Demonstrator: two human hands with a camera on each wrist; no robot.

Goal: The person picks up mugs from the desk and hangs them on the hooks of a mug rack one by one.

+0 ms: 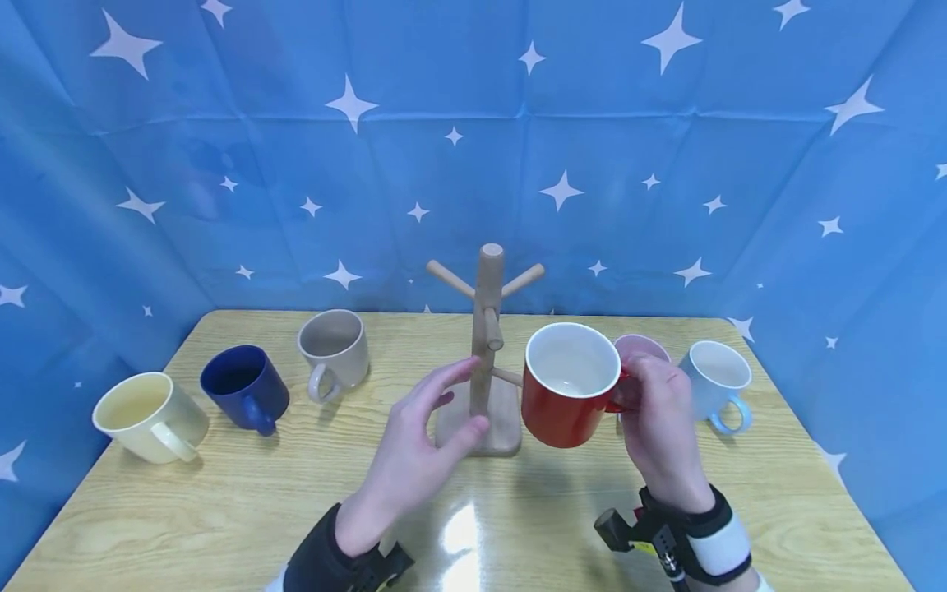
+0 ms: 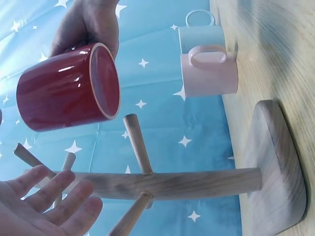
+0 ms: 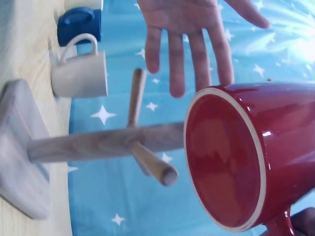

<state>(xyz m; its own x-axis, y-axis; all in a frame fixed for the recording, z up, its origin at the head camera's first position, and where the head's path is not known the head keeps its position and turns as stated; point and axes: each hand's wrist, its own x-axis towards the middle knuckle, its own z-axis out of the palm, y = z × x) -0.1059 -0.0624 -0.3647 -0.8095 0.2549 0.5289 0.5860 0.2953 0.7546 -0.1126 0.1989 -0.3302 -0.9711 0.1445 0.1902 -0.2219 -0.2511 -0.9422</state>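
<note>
My right hand grips the handle of a red mug, white inside, and holds it in the air to the right of a wooden mug tree. In the left wrist view the red mug is tilted, its base toward the tree's pegs. My left hand is at the left side of the tree's post, fingers spread and holding nothing. From the right wrist view, the left hand shows its palm and straight fingers. The tree's visible pegs carry no mugs.
On the table's left stand a cream mug, a dark blue mug and a grey mug. A pink mug, partly hidden by my right hand, and a light blue mug stand right. Behind hangs a blue star-patterned cloth.
</note>
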